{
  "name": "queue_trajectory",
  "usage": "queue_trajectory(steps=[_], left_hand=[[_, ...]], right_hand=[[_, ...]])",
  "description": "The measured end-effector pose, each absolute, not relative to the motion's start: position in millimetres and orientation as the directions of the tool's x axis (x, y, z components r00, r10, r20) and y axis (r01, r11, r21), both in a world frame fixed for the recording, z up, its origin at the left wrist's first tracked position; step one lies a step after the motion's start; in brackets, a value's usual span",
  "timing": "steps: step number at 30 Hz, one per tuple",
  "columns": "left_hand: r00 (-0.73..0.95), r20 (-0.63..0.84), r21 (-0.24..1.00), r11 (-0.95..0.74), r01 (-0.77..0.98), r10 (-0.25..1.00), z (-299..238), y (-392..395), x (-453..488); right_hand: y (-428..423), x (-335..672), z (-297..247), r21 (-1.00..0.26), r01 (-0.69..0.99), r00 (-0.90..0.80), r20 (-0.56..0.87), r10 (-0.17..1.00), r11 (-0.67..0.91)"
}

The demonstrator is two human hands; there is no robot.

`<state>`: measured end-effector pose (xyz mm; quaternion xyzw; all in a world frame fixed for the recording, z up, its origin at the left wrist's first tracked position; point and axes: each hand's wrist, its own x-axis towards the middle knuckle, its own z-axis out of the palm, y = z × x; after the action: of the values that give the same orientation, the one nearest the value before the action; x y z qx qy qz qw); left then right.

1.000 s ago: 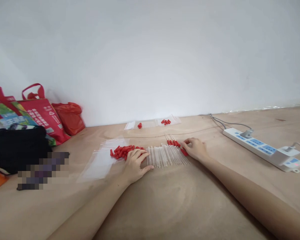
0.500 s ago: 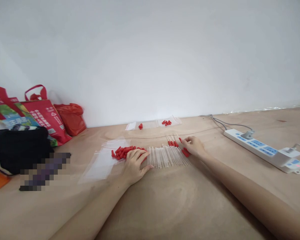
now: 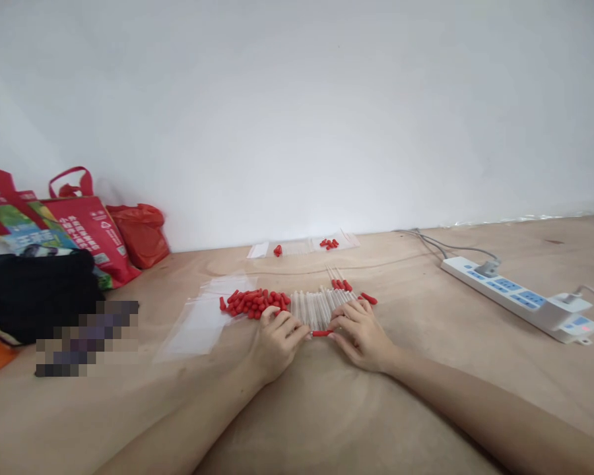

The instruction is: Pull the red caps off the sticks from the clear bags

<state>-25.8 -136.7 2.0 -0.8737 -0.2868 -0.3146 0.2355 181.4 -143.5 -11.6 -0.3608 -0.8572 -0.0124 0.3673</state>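
A red rubber bulb (image 3: 320, 334) lies crosswise between my hands at the near edge of a row of clear glass tubes (image 3: 317, 309). My left hand (image 3: 281, 340) pinches at its left end; whether a tube is also in those fingertips I cannot make out. At the bulb's other end, the fingers of my right hand (image 3: 363, 333) are closed on it, covering part of the tubes. A heap of red bulbs (image 3: 252, 302) sits beyond my left hand. Behind the row lie several droppers (image 3: 341, 285), red bulbs on thin tubes. Another red bulb (image 3: 369, 299) rests beyond my right hand.
Clear zip bags (image 3: 198, 323) lie flat at left. By the wall is a bag with tubes and red bulbs (image 3: 329, 244). A white power strip (image 3: 505, 290) with cables stands right. Shopping bags (image 3: 94, 231) and a black cloth item (image 3: 44, 290) are at far left.
My right hand has come nearer and left, from beside the droppers to the front of the tubes. My left hand has moved off the heap toward me, and both now meet at a red bulb.
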Motion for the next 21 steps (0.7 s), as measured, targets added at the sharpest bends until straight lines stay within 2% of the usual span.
queue_trajectory(steps=[3,8,13,18,21], left_hand=[[0.626,0.690,-0.211,-0.727,0.654,0.363,0.4,-136.0,-23.7],[0.671,0.638,-0.226,-0.742,0.631,0.377,-0.1,-135.3,-23.9],[0.705,0.577,-0.217,-0.755,0.619,0.412,2.3,-144.4,-29.5],[0.697,0.579,-0.183,-0.765,0.617,0.423,5.3,-153.4,-33.5],[0.663,0.620,-0.166,-0.756,0.634,0.420,7.0,-151.1,-43.8]], right_hand=[[-141.5,178.6,-12.6,-0.221,0.636,-0.458,0.663,0.592,0.739],[-139.5,175.3,-16.8,-0.101,0.654,-0.457,0.737,0.498,0.750],[-145.7,178.4,-14.6,-0.046,0.610,-0.525,0.724,0.447,0.791],[-149.0,182.0,-14.2,-0.055,0.551,-0.588,0.683,0.434,0.833],[-146.4,193.0,-14.1,-0.089,0.581,-0.559,0.678,0.477,0.809]])
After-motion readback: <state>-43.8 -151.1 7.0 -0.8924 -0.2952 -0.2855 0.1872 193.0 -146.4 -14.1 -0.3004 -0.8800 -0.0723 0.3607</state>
